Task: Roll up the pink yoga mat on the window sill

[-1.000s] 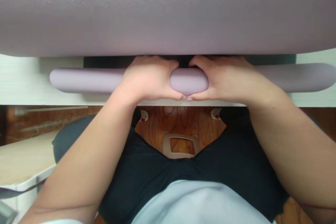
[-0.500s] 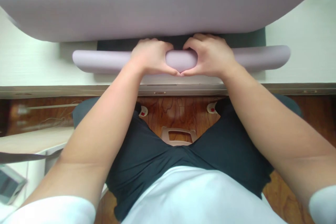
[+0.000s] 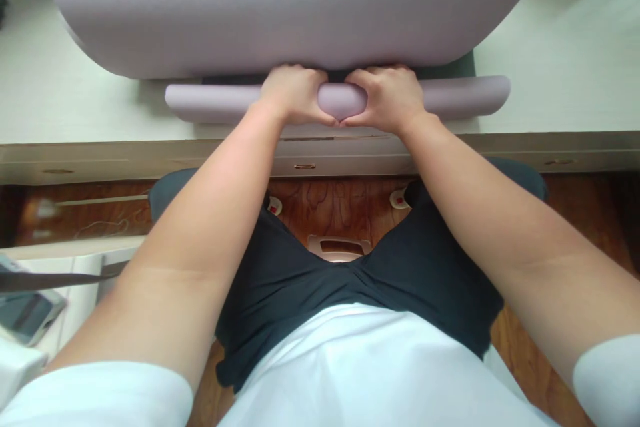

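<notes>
A lavender foam mat, like a yoga mat, lies across the white tabletop with its near end curled into a narrow roll (image 3: 343,100). My left hand (image 3: 293,95) wraps round this roll just left of its middle. On the other side, my right hand (image 3: 393,99) grips it the same way. The thumbs lie along the near side with tips meeting or almost meeting; the other fingers go over the far side, partly hidden. Behind the hands the mat's large part (image 3: 300,13) bulges up, and a dark green strip (image 3: 447,70) shows between it and the roll.
The white table (image 3: 560,73) has a front edge with drawers and small handles (image 3: 305,167). At lower left stand a white unit (image 3: 83,317), a dark strap (image 3: 55,280) and a device with a screen (image 3: 30,313). A beige stool-like piece (image 3: 340,248) is on the wooden floor.
The roll and both hands sit slightly higher in the view, and the mat looks smaller and narrower. Both hands keep the same grip; the whole view has shifted somewhat.
</notes>
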The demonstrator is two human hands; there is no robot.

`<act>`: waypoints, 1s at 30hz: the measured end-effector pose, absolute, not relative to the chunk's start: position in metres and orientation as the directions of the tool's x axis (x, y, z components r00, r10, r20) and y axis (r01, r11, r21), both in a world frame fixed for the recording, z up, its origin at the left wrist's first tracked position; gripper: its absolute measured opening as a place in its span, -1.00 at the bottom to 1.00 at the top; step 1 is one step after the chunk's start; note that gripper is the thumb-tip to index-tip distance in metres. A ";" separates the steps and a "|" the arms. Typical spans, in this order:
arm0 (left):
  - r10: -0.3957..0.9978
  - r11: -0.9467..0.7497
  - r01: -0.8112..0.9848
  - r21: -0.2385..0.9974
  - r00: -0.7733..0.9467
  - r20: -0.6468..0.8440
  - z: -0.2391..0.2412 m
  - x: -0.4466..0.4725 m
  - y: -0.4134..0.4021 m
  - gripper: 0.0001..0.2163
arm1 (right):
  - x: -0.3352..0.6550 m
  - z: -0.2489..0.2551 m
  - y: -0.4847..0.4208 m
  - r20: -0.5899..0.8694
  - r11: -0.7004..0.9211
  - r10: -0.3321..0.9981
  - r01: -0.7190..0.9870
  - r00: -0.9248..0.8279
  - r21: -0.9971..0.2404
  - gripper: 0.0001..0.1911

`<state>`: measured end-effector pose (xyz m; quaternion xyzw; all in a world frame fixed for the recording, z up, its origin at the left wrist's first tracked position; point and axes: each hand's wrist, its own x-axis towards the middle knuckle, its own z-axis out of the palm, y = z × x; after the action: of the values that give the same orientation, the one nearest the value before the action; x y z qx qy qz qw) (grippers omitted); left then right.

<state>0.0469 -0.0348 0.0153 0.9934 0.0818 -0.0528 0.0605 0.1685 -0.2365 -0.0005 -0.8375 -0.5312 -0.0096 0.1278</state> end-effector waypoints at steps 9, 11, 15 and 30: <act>0.148 -0.983 0.161 0.091 0.979 -0.140 0.020 0.052 -0.037 -0.21 | 0.168 0.004 -0.236 0.180 -0.442 0.862 0.876 0.474 -0.193 -0.24; 0.143 -0.984 0.158 0.085 0.977 -0.161 0.020 0.054 -0.036 -0.20 | 0.169 0.005 -0.236 0.177 -0.444 0.862 0.876 0.474 -0.188 -0.26; 0.138 -0.984 0.153 0.085 0.976 -0.168 0.018 0.056 -0.034 -0.21 | 0.168 0.007 -0.238 0.148 -0.439 0.870 0.876 0.470 -0.200 -0.31; 0.053 -0.990 0.067 0.122 0.991 -0.120 0.019 0.051 -0.029 -0.15 | 0.172 0.010 -0.236 0.134 -0.407 0.894 0.900 0.428 -0.157 -0.11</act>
<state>0.0510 -0.0293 0.0188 0.9959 0.0301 -0.0582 0.0631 0.1725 -0.2365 0.0100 -0.8386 -0.5348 -0.0145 0.1026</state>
